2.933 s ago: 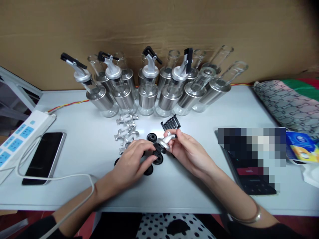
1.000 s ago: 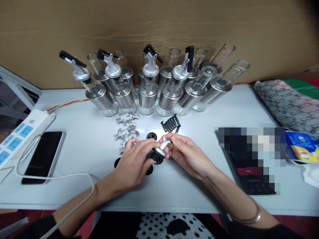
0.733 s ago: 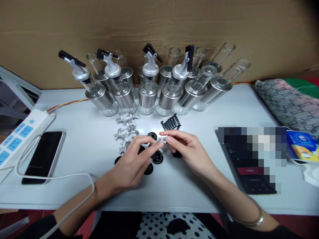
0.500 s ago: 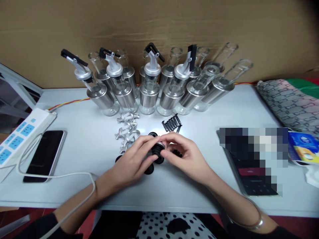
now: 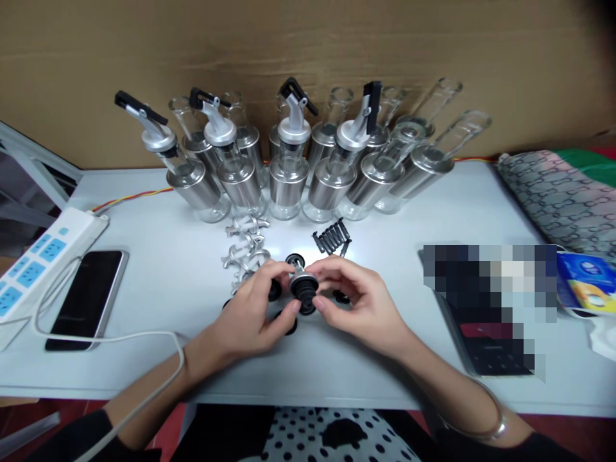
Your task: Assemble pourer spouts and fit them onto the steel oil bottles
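Pourer stopper: raised between both hands above the table, in front of the bottle rows; silver collar uppermost, black ribbed plug directed down and toward the person.
Left hand: closed narrowly on the left side of the pourer stopper; forefinger at the collar, thumb at the ribbed plug.
Right hand: closed narrowly on the right side of the same part; thumb low by the plug, forefinger at the collar, remaining fingers curled behind.
Black discs: lying on the table around and partly beneath the left hand; exact number hidden.
Black part by right hand: on the table, partly covered by the fingers; form cannot be determined.
Silver spouts: loose group behind the left hand, the nearest partly covered by it.
Black levers: laid side by side behind the right hand, one slightly apart from the row.
Fitted bottles: four, front row, glass with metal sleeves, each topped by a silver pourer with black lever.
Open bottles: two at the right end of the front row, more behind.
Phone: flat, left side, beside the power strip.
White cable: crosses the phone and left forearm.
Table: pale surface beneath all parts.
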The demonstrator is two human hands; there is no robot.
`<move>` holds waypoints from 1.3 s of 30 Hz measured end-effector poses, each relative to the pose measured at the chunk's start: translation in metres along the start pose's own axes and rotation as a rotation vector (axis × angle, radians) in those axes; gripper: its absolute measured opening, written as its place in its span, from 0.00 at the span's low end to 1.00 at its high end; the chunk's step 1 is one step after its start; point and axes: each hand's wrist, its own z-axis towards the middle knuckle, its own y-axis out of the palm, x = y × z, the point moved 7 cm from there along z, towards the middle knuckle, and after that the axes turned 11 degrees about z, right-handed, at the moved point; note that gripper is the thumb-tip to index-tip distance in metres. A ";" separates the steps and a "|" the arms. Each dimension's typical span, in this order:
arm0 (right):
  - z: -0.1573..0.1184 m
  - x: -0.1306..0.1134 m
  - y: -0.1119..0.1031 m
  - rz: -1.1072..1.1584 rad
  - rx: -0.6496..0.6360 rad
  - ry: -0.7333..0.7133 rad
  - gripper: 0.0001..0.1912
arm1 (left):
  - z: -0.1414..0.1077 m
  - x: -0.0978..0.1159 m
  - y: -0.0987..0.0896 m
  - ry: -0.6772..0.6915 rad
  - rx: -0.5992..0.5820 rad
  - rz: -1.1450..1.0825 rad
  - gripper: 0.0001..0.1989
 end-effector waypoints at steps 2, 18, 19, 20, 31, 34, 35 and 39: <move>0.000 0.000 0.001 -0.003 -0.014 -0.001 0.12 | 0.001 0.000 0.002 -0.008 -0.039 0.013 0.14; -0.002 -0.005 0.005 -0.110 -0.060 -0.121 0.16 | 0.005 0.003 0.006 0.045 -0.114 0.126 0.07; -0.002 -0.006 0.005 -0.135 -0.070 -0.132 0.17 | 0.005 0.004 0.006 0.049 -0.117 0.130 0.08; -0.002 -0.007 0.005 -0.154 -0.077 -0.146 0.17 | 0.005 0.004 0.006 0.052 -0.120 0.134 0.08; -0.005 -0.009 0.013 -0.261 -0.116 -0.226 0.18 | 0.004 0.005 0.006 0.053 -0.090 0.136 0.07; -0.007 -0.009 0.015 -0.258 -0.133 -0.239 0.16 | 0.004 0.008 0.004 0.077 -0.050 0.110 0.05; -0.008 -0.009 0.016 -0.257 -0.137 -0.246 0.16 | 0.004 0.009 0.003 0.079 -0.046 0.104 0.04; -0.009 -0.008 0.016 -0.228 -0.149 -0.252 0.14 | 0.003 0.011 0.002 0.085 -0.032 0.083 0.04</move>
